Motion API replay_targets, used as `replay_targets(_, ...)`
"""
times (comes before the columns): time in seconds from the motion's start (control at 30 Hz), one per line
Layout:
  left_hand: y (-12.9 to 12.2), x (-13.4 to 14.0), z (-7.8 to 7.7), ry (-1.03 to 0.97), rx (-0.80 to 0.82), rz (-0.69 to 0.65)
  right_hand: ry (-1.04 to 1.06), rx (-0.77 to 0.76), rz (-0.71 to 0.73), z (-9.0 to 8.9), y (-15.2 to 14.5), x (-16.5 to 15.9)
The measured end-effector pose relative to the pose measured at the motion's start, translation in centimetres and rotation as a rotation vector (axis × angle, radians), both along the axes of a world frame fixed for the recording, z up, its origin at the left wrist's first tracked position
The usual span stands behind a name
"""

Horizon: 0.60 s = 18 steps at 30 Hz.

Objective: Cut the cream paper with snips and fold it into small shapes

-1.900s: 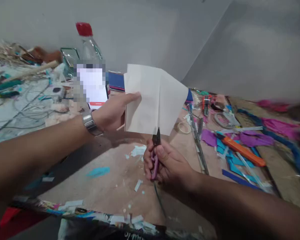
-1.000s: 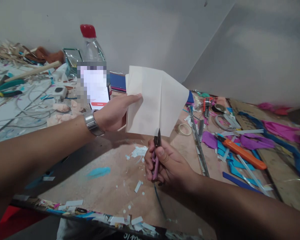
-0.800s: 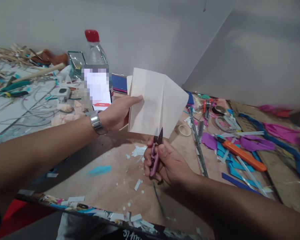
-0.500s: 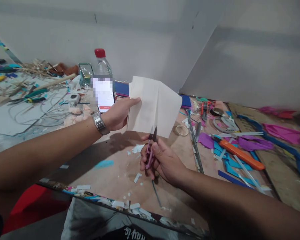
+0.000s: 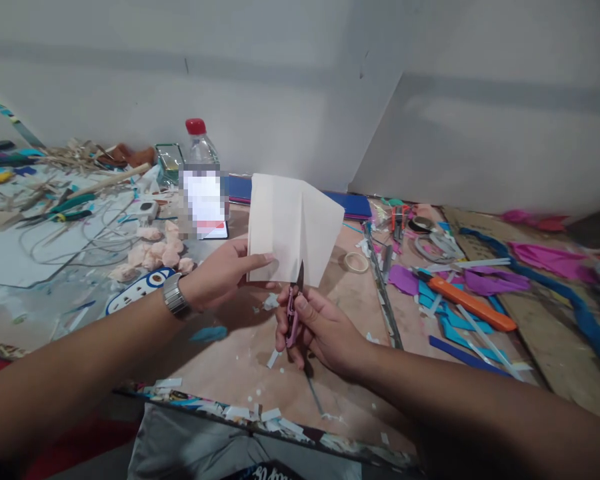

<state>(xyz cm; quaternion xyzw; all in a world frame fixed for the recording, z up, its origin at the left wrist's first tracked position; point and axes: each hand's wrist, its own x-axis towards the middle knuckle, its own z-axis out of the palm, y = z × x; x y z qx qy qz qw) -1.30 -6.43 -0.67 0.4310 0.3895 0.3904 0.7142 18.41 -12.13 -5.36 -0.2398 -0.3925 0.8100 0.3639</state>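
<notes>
Left hand (image 5: 220, 277) pinching a folded paper (image 5: 293, 227) upright; right hand (image 5: 313, 327) gripping pink snips (image 5: 293, 310), blades at the paper's lower edge, above the desk (image 5: 240, 373).

Soft, even indoor light, mid brightness, no hard glare.

Diffuse from above, wall plain grey w/ faint darker bands. Weak soft-edged shadows under left hand (image 5: 220, 277) and right hand (image 5: 315, 327) on the tabletop (image 5: 240, 360), no crisp outlines. Folded paper (image 5: 293, 227) brightest patch in shot, near washed out, crease just readable. Wide-angle bend at the edges: forearms stretched big toward both lower corners, table rim curving. Centre fairly sharp, far clutter at left & right softer, slight smear. Phone screen (image 5: 204, 200) pixelated on purpose, blocky. Colours a bit flat, low contrast, mild noise in dark bottom strip.
</notes>
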Motion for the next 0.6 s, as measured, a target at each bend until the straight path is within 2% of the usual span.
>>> replay_targets(0.13,-1.1,0.3,-0.2,-0.062,-0.077,0.016,-0.009,-0.008,0.005,0.1,0.0,0.1)
replay_targets(0.23,-2.1,0.8,-0.7,-0.119,-0.077,-0.022,-0.033,-0.008,-0.004,0.2,0.1,0.2)
replay_targets(0.4,-3.2,1.4,-1.7,-0.080,-0.088,-0.050,-0.067,-0.035,-0.015,0.3,0.0,0.4)
replay_targets(0.6,-3.0,1.3,-1.7,-0.079,-0.098,0.105,-0.052,-0.084,-0.051,0.7,-0.3,0.1)
